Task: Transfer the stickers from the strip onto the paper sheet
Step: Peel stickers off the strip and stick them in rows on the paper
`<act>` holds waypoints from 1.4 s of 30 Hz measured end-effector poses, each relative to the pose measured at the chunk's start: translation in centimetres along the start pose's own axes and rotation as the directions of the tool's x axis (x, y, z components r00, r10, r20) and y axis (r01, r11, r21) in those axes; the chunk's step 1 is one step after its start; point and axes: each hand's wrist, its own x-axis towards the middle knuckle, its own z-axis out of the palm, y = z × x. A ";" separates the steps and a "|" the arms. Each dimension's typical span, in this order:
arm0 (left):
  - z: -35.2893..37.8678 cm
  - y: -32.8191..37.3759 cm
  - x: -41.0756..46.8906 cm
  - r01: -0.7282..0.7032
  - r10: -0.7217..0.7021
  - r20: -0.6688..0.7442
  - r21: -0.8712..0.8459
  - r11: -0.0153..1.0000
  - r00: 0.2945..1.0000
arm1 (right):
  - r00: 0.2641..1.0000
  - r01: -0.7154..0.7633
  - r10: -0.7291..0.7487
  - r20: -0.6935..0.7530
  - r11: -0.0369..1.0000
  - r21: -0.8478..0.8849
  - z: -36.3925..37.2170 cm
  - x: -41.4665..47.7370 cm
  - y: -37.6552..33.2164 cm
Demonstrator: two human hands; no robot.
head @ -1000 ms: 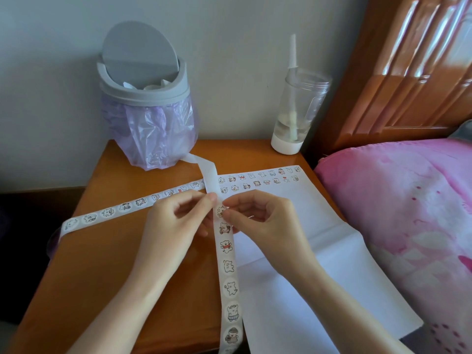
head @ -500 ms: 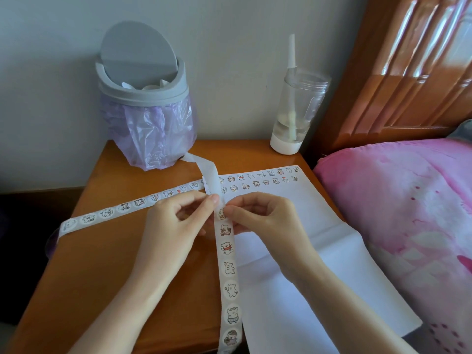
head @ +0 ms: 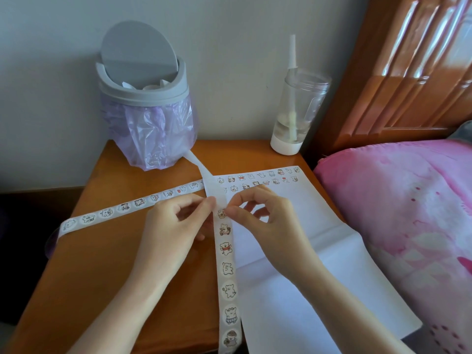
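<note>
A long white sticker strip [head: 228, 272] with round cartoon animal stickers runs from the table's front edge up to my hands, then bends and trails left across the table [head: 122, 207]. My left hand [head: 176, 226] pinches the strip's backing at the bend. My right hand [head: 265, 221] pinches the edge of a sticker [head: 221, 213] on the strip just beside the left fingertips. The white paper sheet [head: 301, 277] lies on the right half of the table, with two rows of small stickers [head: 258, 178] along its far edge.
A grey swing-lid bin [head: 145, 98] with a purple liner stands at the back left of the wooden bedside table [head: 102, 277]. A clear bottle with a straw [head: 296, 111] stands at the back right. A pink bed cover [head: 408, 213] and wooden headboard lie to the right.
My two hands have stayed pinched together on the strip. The strip has shifted slightly toward me, and the sticker under my right fingertips sits lower than before.
</note>
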 end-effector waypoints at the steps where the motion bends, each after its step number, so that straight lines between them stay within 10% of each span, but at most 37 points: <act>1: 0.0 -0.1 0.0 0.013 -0.013 0.005 0.003 1.000 1.000 | 1.000 0.015 -0.016 0.008 1.000 0.011 -0.3 0.0 -0.3; 6: 0.0 -0.6 0.2 0.027 -0.031 0.068 0.064 0.998 0.997 | 0.999 0.039 -0.038 -0.011 0.987 0.155 -4.6 1.7 0.2; 14: 0.0 -1.3 0.1 -0.055 0.016 0.196 0.196 0.979 0.981 | 0.973 -0.222 0.209 -0.098 0.962 -0.158 -13.4 8.8 7.2; 42: 0.2 -1.4 0.2 -0.140 0.091 0.184 0.270 0.953 0.979 | 0.983 -0.185 0.171 -0.071 0.910 -0.372 -12.4 10.3 9.3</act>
